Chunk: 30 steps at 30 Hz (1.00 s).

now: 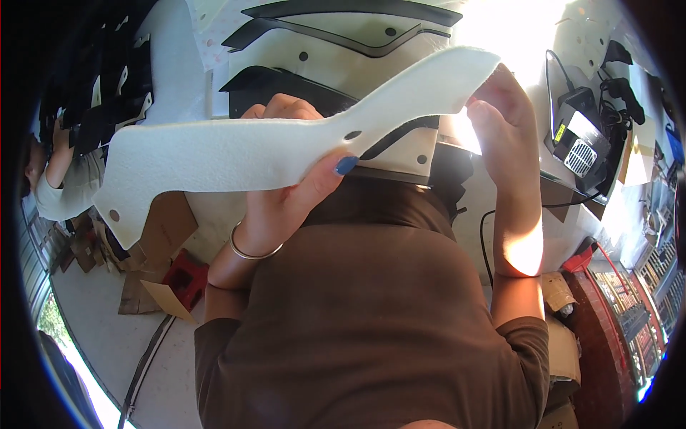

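I hold up a long, bent strip of white, felt-like material that stretches across the upper half of the frame, from the left to the upper right. It has a dark hole near its middle and another near its lower left end.

My left hand, near the centre, is closed on the strip: the thumb, with a blue-painted nail, presses the near face, and the fingers bend over behind the upper edge. A thin silver-coloured bangle circles that wrist. My right hand, at the upper right, is curled at the strip's right end, its fingers partly hidden; I cannot tell whether it grips the material.

Behind the strip, at the top centre, black, curved, flat panels lie over pale sheeting with dark round holes. At the right sits a black device with a white rounded grille, with cables nearby. At the lower left are brown cardboard and a red object. At the far left edge is another person's pale sleeve. My brown short-sleeved top fills the lower centre.
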{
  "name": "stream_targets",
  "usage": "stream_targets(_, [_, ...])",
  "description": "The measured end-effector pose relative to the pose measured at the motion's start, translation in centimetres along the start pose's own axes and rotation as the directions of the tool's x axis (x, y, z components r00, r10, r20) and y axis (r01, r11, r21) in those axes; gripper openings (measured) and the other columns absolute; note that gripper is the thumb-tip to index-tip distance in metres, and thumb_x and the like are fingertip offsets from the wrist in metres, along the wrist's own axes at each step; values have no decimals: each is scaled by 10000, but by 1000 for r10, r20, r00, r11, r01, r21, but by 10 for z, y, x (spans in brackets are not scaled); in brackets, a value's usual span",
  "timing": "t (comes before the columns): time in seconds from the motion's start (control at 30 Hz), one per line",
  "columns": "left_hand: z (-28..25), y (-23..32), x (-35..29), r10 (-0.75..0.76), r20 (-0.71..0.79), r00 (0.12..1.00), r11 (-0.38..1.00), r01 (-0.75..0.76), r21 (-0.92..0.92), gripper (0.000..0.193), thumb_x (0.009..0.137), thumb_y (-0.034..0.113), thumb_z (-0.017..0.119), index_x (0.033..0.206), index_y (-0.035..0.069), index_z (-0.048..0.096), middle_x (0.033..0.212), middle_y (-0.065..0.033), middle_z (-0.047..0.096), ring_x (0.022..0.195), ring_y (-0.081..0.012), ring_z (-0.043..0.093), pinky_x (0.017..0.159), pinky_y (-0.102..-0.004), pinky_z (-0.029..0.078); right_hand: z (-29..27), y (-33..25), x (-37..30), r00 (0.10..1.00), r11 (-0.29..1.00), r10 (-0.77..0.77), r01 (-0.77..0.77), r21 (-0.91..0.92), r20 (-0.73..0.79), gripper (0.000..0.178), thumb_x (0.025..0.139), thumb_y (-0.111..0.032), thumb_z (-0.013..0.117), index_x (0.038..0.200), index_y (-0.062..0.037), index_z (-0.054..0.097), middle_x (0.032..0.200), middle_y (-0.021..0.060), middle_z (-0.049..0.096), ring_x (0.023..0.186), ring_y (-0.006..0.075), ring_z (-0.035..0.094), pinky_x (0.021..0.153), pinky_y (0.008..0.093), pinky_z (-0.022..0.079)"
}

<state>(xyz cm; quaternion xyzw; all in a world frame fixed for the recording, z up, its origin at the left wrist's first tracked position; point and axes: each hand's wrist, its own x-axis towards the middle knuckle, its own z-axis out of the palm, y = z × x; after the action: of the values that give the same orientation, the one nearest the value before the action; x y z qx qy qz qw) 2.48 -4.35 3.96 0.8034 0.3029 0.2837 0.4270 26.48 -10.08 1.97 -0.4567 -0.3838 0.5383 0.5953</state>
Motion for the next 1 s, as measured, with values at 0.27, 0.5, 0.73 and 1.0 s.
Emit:
stream_targets(0.27, [-6, 9, 8, -83, -164, 983, 839, 158, 520, 820, 578, 416, 860, 1175, 1, 481, 954, -90, 466, 866, -233, 442, 742, -350, 365, 9, -14, -7, 957, 949, -273, 251, -192, -100, 155, 790, 92, 672, 884, 8, 582, 853, 24, 590, 724, 67, 542, 618, 193, 440])
stream_targets(0.5, [-10, -11, -14, -56, -216, 975, 713, 190, 675, 969, 669, 526, 786, 1340, -25, 355, 1264, -103, 443, 1122, -240, 410, 981, -375, 341, 3, -15, -15, 902, 927, -341, 275, -257, -266, 187, 776, 78, 692, 870, -1, 552, 797, 36, 564, 757, 108, 600, 655, 199, 467])
stream_targets(0.73, [3, 4, -18, -80, -287, 955, 972, 11, -235, 497, 723, 145, 793, 1131, -20, 561, 1068, -134, 563, 977, -253, 528, 830, -369, 424, -9, -8, -17, 969, 979, -92, 47, -196, -228, 143, 774, 27, 709, 829, -7, 582, 798, 30, 622, 742, 85, 596, 662, 198, 460])
stream_targets(1.0, [8, -24, -26, -43, -287, 957, 880, 172, 443, 298, 682, 134, 814, 930, 40, 678, 962, -76, 625, 913, -245, 514, 872, -390, 335, -11, 14, -12, 971, 713, -88, -95, -694, -224, 126, 765, -95, 729, 834, -24, 651, 833, 46, 597, 754, 145, 586, 669, 265, 457])
